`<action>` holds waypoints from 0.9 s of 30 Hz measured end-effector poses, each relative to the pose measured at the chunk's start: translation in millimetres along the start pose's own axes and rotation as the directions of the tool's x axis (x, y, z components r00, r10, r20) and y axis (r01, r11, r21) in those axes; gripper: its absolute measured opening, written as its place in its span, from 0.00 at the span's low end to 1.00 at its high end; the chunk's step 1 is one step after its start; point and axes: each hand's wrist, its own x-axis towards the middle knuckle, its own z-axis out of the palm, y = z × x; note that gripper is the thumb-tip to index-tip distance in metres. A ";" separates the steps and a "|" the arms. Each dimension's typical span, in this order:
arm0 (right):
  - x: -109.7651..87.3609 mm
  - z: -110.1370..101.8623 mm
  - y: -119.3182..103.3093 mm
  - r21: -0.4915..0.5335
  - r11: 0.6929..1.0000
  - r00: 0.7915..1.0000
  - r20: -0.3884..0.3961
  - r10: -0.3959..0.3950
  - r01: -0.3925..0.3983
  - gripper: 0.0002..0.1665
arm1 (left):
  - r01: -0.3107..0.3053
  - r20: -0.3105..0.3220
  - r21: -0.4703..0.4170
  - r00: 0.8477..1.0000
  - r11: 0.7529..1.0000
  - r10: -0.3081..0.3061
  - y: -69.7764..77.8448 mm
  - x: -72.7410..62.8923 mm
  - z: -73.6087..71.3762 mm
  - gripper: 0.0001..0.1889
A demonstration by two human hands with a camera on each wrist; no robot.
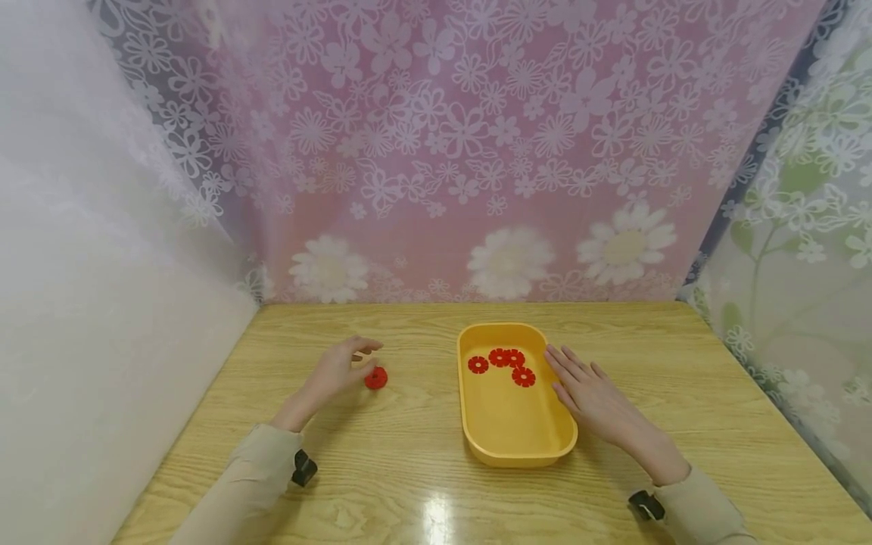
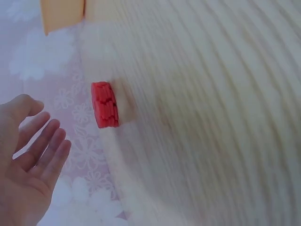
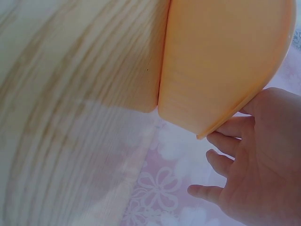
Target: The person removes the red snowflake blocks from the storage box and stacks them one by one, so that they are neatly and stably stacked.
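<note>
A small stack of red notched discs (image 1: 376,378) lies on the table, left of the yellow basin (image 1: 519,431). Just above and beside that stack is my left hand (image 1: 335,369). The left wrist view shows a gap between the loosely bent fingers of this hand and the red stack (image 2: 105,104), and nothing is held. My right hand (image 1: 602,397) rests against the basin's right rim with its fingers mostly straight. Several red notched discs (image 1: 524,377) lie inside the basin toward its far end. In the right wrist view, fingers touch the rim of the basin (image 3: 216,70).
Beneath everything is a wood-grain table (image 1: 402,454). A pink flowered curtain (image 1: 422,189) hangs along its back edge. A pale wall (image 1: 102,265) borders the left side and a flowered sheet (image 1: 783,250) the right. Black wrist straps (image 1: 304,468) sit at both cuffs.
</note>
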 end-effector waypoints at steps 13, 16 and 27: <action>-0.2 0.9 1.5 -0.005 1.000 0.999 0.034 0.017 -0.017 0.34 | -0.091 -0.025 -0.059 0.996 0.994 0.089 32.1 28.8 13.8 0.21; -0.5 1.4 1.9 -0.010 1.000 1.000 0.025 0.010 -0.010 0.34 | -0.111 -0.016 -0.068 0.994 0.992 0.110 41.8 37.1 19.9 0.21; -0.8 1.1 1.9 -0.009 1.000 1.000 0.011 0.014 -0.014 0.34 | -0.208 0.018 -0.112 0.977 0.972 0.211 79.7 72.6 48.1 0.22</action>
